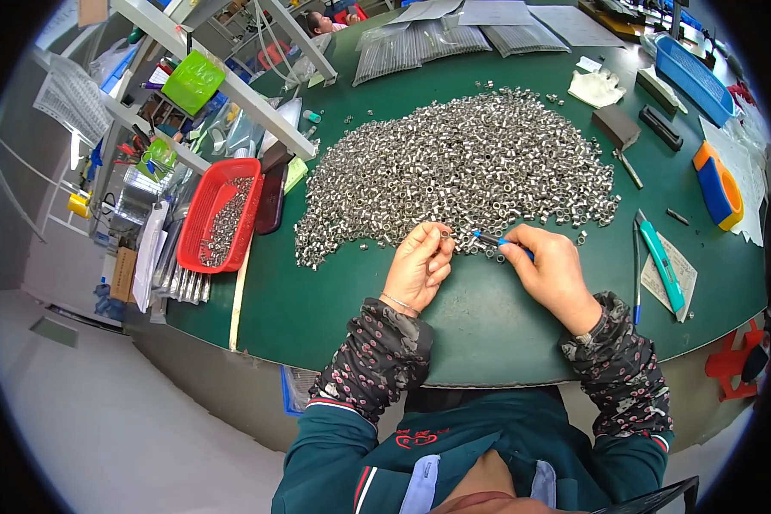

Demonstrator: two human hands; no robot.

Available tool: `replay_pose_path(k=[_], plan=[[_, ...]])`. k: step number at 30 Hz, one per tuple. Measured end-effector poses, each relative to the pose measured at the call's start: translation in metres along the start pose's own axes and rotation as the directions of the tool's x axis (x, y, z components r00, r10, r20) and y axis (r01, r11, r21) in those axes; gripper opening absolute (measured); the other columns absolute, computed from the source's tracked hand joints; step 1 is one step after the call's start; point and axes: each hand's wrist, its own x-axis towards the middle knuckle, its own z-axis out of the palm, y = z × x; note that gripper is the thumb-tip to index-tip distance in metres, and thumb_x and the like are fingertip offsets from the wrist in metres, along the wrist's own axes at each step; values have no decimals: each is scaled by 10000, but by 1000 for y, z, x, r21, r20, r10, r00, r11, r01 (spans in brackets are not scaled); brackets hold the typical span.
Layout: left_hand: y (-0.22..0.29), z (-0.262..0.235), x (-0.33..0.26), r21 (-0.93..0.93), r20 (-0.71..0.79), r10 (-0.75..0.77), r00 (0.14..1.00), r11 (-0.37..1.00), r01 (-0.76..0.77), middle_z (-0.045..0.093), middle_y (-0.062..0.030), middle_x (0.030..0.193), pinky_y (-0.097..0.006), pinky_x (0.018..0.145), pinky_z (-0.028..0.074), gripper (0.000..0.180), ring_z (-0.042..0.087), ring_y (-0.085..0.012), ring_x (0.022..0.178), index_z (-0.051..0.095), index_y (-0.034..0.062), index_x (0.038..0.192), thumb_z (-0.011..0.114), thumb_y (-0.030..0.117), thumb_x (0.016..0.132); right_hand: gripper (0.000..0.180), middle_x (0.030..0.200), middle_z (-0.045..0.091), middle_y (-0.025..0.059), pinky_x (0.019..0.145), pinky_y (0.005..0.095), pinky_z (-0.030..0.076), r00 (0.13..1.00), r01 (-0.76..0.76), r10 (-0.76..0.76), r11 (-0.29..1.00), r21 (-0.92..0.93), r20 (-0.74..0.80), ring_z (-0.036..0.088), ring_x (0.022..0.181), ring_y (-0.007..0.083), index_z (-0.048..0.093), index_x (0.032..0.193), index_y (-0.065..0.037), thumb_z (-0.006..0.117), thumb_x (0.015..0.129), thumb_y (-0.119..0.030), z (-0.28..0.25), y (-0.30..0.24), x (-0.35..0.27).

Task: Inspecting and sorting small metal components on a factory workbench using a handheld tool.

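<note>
A large pile of small shiny metal rings (454, 163) covers the middle of the green table (488, 334). At its near edge, my left hand (416, 270) is closed, thumb and index finger pinching what looks like one small metal ring (445, 234). My right hand (553, 272) grips a slim pen-like tool (490, 239), blue at its tip and handle and dark between. The tool points left toward the ring, with a small gap between its tip and my left fingers. Its exact kind cannot be made out.
At the left stands a red basket (255, 210) with more rings, beside a dark phone-like case (271, 199). To the right lie a teal utility knife (662, 265), a pen (636, 283), an orange and blue tape dispenser (718, 186) and a white glove (596, 87). Plastic bags (420, 50) lie behind.
</note>
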Motion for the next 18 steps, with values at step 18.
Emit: replay_pose_path(k=[18], plan=[[3, 2, -1, 108, -26, -8, 1000, 994, 11, 515, -42, 749, -148, 362, 250, 175, 338, -27, 483, 513, 24, 949, 444, 174, 893, 140, 681, 572, 106, 533, 394, 420, 999, 37, -37, 999, -24, 7, 556, 629, 312, 565, 758, -57, 583, 755, -196, 3, 1, -2]])
